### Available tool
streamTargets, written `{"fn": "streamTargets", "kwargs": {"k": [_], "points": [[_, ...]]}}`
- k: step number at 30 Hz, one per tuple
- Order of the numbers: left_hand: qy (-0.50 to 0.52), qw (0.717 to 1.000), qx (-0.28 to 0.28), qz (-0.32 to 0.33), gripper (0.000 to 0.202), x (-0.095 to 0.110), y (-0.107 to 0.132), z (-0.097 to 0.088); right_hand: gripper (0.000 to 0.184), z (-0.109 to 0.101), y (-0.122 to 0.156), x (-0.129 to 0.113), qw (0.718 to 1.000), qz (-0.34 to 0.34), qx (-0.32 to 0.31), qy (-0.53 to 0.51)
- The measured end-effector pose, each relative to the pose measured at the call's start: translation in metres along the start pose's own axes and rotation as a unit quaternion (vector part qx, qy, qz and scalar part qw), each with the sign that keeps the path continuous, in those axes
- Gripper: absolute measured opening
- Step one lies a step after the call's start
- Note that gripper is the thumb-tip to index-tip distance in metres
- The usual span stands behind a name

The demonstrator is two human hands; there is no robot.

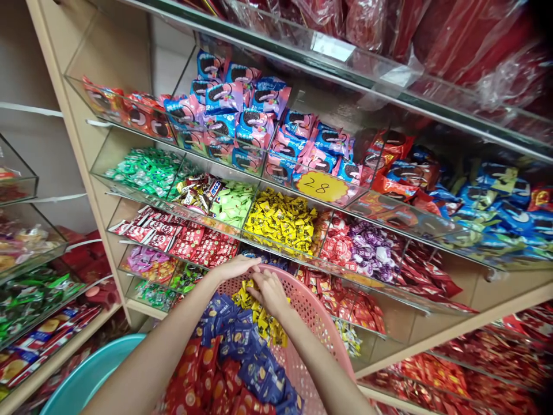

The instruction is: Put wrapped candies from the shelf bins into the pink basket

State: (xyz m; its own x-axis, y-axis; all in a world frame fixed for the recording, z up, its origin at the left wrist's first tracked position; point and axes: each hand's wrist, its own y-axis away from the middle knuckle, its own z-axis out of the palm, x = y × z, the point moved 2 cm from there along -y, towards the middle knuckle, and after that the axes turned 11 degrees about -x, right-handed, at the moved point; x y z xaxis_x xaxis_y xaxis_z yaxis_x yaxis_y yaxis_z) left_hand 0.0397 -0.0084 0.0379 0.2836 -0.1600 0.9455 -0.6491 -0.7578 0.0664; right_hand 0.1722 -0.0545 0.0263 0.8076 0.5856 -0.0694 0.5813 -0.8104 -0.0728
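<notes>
Both my hands reach into a pink plastic basket (311,323) held low in front of a candy shelf. My left hand (235,268) curls over the far rim of the basket, fingers bent down. My right hand (270,291) presses into a heap of yellow wrapped candies (259,314) inside the basket, fingers closed on some of them. Dark blue packets (246,346) and red packets (203,380) also fill the basket. Straight above, a clear bin holds more yellow candies (280,222).
Tiered clear acrylic bins hold green candies (144,170), red wafer packs (173,236), purple and red sweets (363,245) and cookie packs (242,115). A yellow price tag reading 28 (322,185) sticks on one bin. A teal tub (93,372) sits at lower left.
</notes>
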Motion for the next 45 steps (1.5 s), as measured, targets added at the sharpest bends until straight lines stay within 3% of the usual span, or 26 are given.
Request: {"fn": "streamTargets", "kwargs": {"k": [23,36,40,45], "points": [[-0.022,1.000,0.009,-0.019,0.054,0.002,0.004,-0.001,0.025,0.008,0.006,0.006,0.990,-0.003,0.042,0.133],[-0.011,1.000,0.025,-0.011,0.054,0.010,0.007,0.001,0.018,0.020,0.005,-0.005,0.981,0.050,0.119,0.143],[0.003,1.000,0.019,-0.006,0.056,0.007,0.004,0.000,0.022,0.001,0.015,-0.007,0.978,0.026,0.158,0.131],[-0.009,0.999,0.032,-0.019,0.060,0.002,0.001,-0.001,0.029,-0.065,0.013,0.000,0.966,-0.028,0.228,0.116]]}}
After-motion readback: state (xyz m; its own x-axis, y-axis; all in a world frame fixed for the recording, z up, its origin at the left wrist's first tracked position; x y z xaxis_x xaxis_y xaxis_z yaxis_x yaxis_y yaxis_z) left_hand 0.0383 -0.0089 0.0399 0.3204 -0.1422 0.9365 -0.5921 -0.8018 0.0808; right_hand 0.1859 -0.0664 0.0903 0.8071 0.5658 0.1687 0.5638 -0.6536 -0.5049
